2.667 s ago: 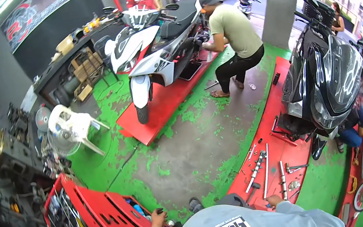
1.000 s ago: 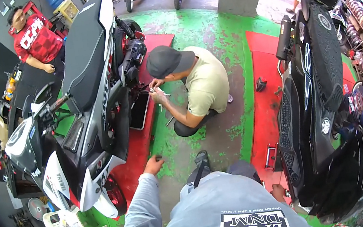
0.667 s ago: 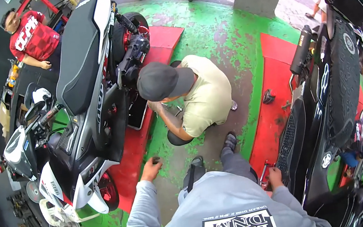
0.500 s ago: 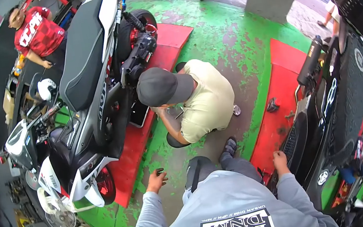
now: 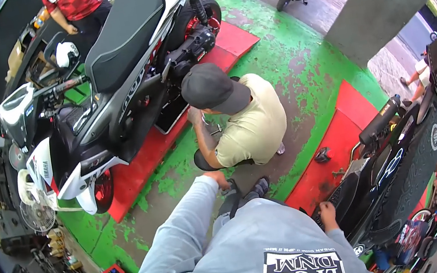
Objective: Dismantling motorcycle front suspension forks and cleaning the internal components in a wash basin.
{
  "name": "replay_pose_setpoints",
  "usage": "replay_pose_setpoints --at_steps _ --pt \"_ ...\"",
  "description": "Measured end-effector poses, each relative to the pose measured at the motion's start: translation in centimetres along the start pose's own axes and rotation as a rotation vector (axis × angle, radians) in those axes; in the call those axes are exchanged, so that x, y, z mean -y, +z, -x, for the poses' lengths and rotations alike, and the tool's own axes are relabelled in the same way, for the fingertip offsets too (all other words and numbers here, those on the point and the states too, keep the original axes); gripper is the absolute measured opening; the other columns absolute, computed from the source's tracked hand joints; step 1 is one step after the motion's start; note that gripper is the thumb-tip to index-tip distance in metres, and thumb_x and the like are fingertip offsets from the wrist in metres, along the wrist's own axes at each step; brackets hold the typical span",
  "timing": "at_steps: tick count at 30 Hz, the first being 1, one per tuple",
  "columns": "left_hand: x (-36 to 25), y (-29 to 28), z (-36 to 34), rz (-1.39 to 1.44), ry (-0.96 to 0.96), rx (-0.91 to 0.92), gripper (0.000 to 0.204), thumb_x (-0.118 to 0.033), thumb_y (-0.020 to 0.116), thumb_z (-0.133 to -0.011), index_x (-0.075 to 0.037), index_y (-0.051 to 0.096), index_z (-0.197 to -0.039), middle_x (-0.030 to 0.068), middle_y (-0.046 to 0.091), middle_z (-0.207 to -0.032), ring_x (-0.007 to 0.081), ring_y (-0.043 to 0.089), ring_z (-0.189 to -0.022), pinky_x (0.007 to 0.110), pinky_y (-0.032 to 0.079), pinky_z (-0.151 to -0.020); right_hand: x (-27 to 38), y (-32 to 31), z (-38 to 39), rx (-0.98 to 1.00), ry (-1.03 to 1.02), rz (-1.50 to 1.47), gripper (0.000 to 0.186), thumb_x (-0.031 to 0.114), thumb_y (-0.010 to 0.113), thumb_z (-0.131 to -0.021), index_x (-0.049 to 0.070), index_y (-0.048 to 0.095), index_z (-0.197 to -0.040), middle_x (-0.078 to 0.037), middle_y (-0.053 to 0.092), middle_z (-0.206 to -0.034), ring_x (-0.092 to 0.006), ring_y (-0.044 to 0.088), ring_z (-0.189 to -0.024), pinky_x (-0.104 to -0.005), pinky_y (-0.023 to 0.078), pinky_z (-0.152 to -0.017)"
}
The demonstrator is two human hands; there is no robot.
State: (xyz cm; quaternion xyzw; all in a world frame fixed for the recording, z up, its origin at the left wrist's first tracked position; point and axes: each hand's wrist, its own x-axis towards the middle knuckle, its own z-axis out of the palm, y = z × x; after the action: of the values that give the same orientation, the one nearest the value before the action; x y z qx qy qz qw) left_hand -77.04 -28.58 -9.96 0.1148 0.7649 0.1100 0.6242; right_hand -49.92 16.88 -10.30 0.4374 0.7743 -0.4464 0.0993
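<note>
Worn green floor [image 5: 286,41]; left hand [image 5: 218,179], right hand [image 5: 328,214] apart, latter near black scooter [image 5: 403,165]; cannot tell grip.

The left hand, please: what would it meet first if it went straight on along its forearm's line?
Probably the crouching person in the pale shirt, ahead of the left hand in the picture, though the depth between them is unclear.

Grey shirt [image 5: 214,256], long sleeves [image 5: 182,229], black-and-white boxed print [image 5: 301,268], dark footwear [image 5: 260,187]

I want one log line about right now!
left hand: out front, grip unclear | right hand: beside black scooter, contact unclear | co-worker: crouched by white-and-black scooter
</note>
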Motion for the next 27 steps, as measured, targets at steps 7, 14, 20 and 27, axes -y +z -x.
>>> replay_pose_setpoints --at_steps 7,14,20,27 --pt "-1.2 1.0 -0.9 0.133 0.005 -0.59 0.043 -0.037 0.064 -0.073 -0.005 0.072 -0.1 0.0188 0.07 -0.099 0.036 0.067 -0.093 0.044 0.053 -0.082 -7.5 -4.6 5.4 -0.016 0.078 0.04 0.024 0.02 0.062 -0.089 -0.003 0.067 -0.096 -0.009 0.065 -0.075 -0.0184 0.061 -0.061 -0.032 0.051 -0.057" --pt "6.4 6.1 0.4 0.362 -0.109 -0.459 0.052 -0.042 0.064 -0.074 -0.003 0.069 -0.109 0.0218 0.067 -0.109 0.0367 0.064 -0.104 0.044 0.049 -0.091 -18.8 -2.2 2.1 -0.032 0.07 0.182 0.027 0.023 0.062 -0.088 -0.004 0.066 -0.093 -0.009 0.064 -0.07 -0.02 0.061 -0.06 -0.0336 0.05 -0.057" --pt "13.7 12.0 0.5 0.55 -0.225 -0.395 0.054 -0.044 0.066 -0.074 -0.004 0.07 -0.109 0.0196 0.069 -0.11 0.0341 0.065 -0.106 0.041 0.05 -0.093 -3.0 -2.1 5.7 -0.052 0.212 0.0 0.024 0.02 0.062 -0.089 -0.003 0.065 -0.095 -0.008 0.064 -0.075 -0.0173 0.058 -0.059 -0.0309 0.047 -0.053" --pt "16.8 12.8 3.4 0.692 -0.344 -0.426 0.052 -0.041 0.068 -0.075 -0.003 0.069 -0.11 0.0161 0.071 -0.1 0.0259 0.068 -0.094 0.038 0.053 -0.081 -0.1 0.2 4.3 -0.077 0.093 -0.001 0.024 0.021 0.063 -0.089 -0.002 0.066 -0.094 -0.007 0.064 -0.073 -0.0159 0.057 -0.057 -0.0303 0.046 -0.052"
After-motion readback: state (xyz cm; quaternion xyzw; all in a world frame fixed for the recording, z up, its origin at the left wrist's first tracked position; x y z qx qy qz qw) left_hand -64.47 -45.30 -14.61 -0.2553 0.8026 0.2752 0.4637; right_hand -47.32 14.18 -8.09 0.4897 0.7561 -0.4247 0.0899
